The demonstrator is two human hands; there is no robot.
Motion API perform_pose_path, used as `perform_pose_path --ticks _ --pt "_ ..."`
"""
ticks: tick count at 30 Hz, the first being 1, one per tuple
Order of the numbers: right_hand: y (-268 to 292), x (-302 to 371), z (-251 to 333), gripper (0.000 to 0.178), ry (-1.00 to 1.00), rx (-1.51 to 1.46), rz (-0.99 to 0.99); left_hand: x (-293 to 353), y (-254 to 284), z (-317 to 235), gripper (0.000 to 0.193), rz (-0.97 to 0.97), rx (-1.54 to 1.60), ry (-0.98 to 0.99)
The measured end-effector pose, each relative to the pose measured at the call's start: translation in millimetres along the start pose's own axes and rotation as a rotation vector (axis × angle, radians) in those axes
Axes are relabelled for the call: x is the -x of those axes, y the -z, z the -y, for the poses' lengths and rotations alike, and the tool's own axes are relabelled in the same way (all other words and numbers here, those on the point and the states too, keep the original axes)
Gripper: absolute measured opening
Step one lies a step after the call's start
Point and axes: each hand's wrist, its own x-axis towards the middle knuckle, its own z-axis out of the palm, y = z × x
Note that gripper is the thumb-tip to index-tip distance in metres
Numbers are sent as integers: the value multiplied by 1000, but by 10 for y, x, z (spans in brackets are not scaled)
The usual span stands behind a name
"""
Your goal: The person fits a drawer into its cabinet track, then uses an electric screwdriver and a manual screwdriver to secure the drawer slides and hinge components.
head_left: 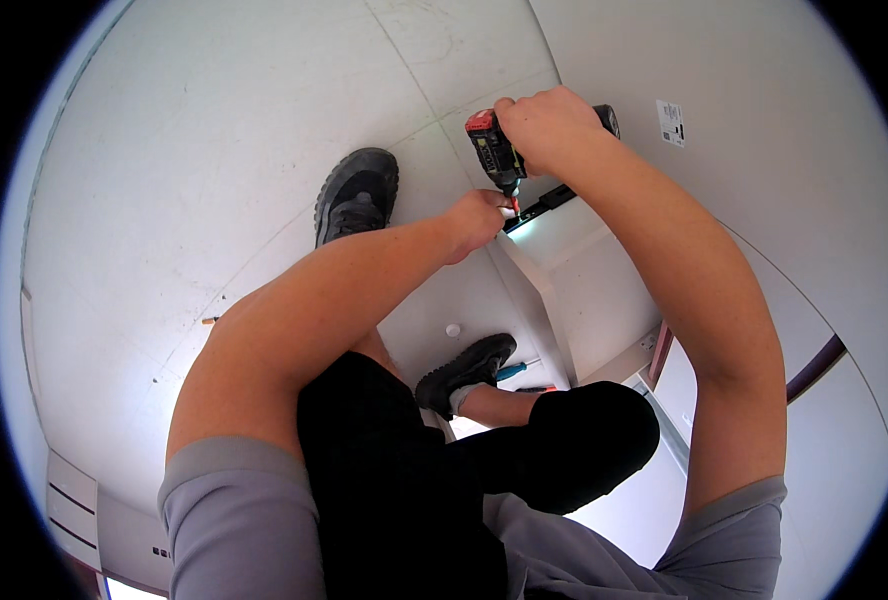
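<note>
My right hand [554, 125] is wrapped round the handle of a red and black cordless drill [496, 148], its nose pointing down. The drill's tip, with a red part on it, meets the end of a black metal rail [546, 205] along a pale cabinet panel. A light shines on the panel there. Right beside the tip is my left hand [476, 222], its fingers closed in a pinch. What they hold, if anything, is too small and partly hidden to make out.
A white cabinet [604, 290] opens below the rail, with a tall white panel [664, 60] beyond it. My shoes [359, 195] rest on the pale tiled floor. Near one lie a blue-handled tool [512, 371] and a small white round piece [453, 330].
</note>
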Motion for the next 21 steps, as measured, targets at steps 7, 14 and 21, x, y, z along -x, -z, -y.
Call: perform_pose_path --ticks 7,14,21 --pt "-33 -7 -11 57 32 24 -54 -89 -29 84 35 -7 7 -46" --pt "-157 -50 3 50 51 14 -87 -86 -29 46 31 9 -19 1" --pt "-148 -53 -32 50 105 56 -52 -56 -27 19 33 -16 -72 -15"
